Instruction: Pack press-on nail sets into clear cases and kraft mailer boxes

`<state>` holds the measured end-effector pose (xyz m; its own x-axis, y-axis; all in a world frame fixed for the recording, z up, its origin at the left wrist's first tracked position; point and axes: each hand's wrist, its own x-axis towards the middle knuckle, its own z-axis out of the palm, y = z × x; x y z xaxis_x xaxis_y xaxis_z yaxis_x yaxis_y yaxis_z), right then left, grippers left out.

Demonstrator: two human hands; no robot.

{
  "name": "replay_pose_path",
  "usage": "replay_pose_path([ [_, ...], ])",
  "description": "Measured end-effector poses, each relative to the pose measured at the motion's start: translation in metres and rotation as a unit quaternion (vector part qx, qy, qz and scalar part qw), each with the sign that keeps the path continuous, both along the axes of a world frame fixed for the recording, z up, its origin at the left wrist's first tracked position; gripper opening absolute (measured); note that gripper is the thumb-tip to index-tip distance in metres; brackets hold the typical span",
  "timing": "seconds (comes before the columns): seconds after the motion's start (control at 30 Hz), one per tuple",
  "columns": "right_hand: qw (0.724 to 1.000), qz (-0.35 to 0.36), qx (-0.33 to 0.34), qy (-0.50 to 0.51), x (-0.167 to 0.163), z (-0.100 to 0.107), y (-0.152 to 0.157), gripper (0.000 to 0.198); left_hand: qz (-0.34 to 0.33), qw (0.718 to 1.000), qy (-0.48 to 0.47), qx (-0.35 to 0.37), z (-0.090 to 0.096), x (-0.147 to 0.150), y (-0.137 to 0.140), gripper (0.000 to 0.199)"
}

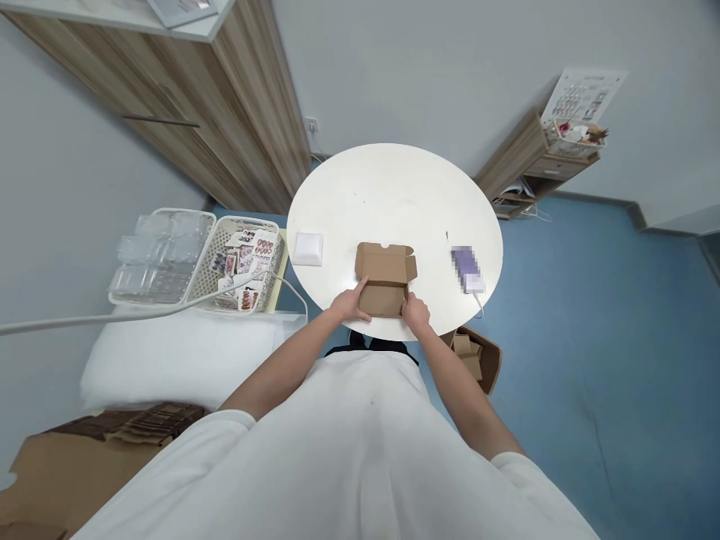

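Observation:
A small brown cardboard box (383, 300) lies on the white round table near its front edge. Its lid is folded back away from me, with side flaps spread, and nothing shows inside the tray. My left hand (349, 303) grips the left side of the box, thumb and fingers reaching around its wall. At the opposite side, my right hand (416, 312) is closed with curled fingers on the right wall; its fingertips are partly hidden. A white square packet (307, 249) sits on the table to the left of the box.
A blurred purple object (466, 261) with a cable lies on the table (388, 176) at right. White baskets (196, 289) with clear packs and nail sets stand at left. A cable crosses there. A carton (490, 364) with cardboard pieces stands on the floor at right.

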<state>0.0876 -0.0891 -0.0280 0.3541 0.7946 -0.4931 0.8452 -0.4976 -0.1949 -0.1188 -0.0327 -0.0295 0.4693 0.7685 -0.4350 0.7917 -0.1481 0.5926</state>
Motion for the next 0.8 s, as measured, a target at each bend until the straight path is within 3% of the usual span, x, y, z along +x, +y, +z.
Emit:
replay_pose_path([
  [0.17,0.999,-0.039,0.013,0.025,0.01,0.001,0.0,0.024,-0.021,1.0,-0.006,-0.004,-0.002,0.009,0.01,0.116],
  [0.4,0.973,-0.049,0.15,0.167,0.03,0.001,-0.007,0.041,-0.003,0.997,-0.082,0.011,-0.004,0.028,0.021,0.121],
  [0.5,0.958,-0.053,0.177,0.22,0.037,0.004,-0.01,0.044,0.053,0.991,-0.119,-0.013,-0.006,0.031,0.016,0.123],
  [0.63,0.936,-0.064,0.204,0.279,0.045,0.007,-0.007,0.044,0.19,0.968,-0.146,-0.068,-0.013,0.035,0.005,0.101],
  [0.73,0.917,-0.078,0.207,0.331,0.049,0.003,-0.002,0.049,0.22,0.95,-0.208,-0.075,-0.017,0.042,0.001,0.071],
  [0.8,0.903,-0.083,0.203,0.368,0.052,-0.002,0.002,0.053,0.229,0.943,-0.231,-0.067,-0.018,0.048,0.001,0.062],
])
